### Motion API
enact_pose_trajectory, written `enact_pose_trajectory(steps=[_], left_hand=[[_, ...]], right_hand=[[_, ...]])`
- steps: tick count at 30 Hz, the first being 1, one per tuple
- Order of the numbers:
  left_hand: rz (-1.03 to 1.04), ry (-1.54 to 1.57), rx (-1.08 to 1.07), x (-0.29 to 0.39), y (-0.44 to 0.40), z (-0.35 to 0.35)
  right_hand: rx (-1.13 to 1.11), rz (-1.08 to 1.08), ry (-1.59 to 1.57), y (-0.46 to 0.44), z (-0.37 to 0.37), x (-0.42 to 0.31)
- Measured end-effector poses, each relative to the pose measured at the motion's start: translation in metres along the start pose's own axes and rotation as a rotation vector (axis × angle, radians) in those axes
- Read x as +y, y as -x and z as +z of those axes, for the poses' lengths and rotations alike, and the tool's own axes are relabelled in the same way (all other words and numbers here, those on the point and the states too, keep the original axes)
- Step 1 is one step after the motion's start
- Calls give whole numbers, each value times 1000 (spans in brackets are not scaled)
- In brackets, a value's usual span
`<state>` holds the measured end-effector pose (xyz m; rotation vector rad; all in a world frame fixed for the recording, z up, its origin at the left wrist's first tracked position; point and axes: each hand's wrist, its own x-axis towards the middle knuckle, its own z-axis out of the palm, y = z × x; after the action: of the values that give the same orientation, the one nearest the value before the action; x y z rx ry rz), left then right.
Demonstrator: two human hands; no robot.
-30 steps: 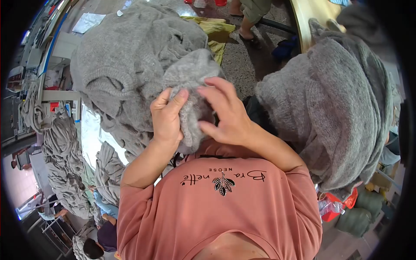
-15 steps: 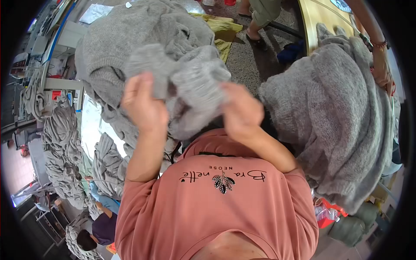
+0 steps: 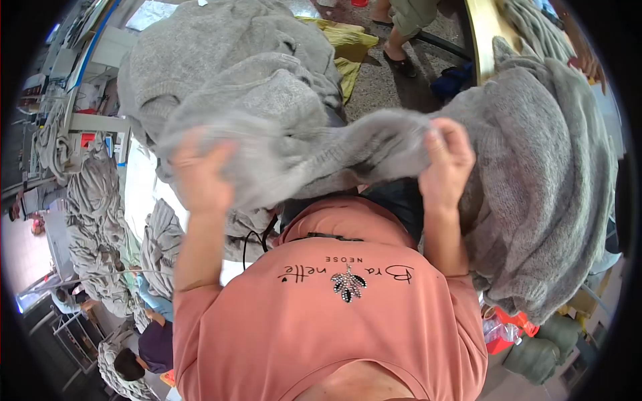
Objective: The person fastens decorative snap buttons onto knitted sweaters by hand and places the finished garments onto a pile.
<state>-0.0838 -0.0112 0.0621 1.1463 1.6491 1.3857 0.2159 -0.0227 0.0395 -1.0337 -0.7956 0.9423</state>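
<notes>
A grey knitted garment is stretched sideways between my two hands, in front of my waist. My left hand grips its left part, where hand and knit are smeared by motion. At the other end, my right hand pinches the edge between thumb and fingers. Behind the held piece lies a big pile of grey knitwear. Another heap of grey knits is close beside my right hand.
A pale wooden table edge is at the upper right, near another person's hand. A standing person's legs and yellow sheeting are beyond. More knitwear and a seated person are at left.
My hands have moved apart, the right one outward to the right, and the bunched garment is now drawn out between them. The other person's hand at right has moved up, away from the heap.
</notes>
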Motion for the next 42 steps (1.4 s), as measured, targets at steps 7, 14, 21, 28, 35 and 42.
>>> enact_pose_trajectory(steps=[7, 14, 21, 28, 35, 42], left_hand=[[-303, 543, -468, -8, 34, 70], [-181, 115, -325, -26, 24, 49], [132, -128, -745, -29, 25, 59], [46, 63, -508, -27, 28, 78], [-12, 15, -668, -37, 29, 78], [73, 94, -501, -40, 36, 79]], right_hand=[[-678, 43, 383, 2, 38, 19], [-858, 229, 425, 3, 49, 43], [-918, 324, 535, 1, 60, 38], [-778, 380, 287, 4, 48, 57], [-629, 58, 419, 20, 50, 49], [-687, 13, 474, 13, 49, 54]])
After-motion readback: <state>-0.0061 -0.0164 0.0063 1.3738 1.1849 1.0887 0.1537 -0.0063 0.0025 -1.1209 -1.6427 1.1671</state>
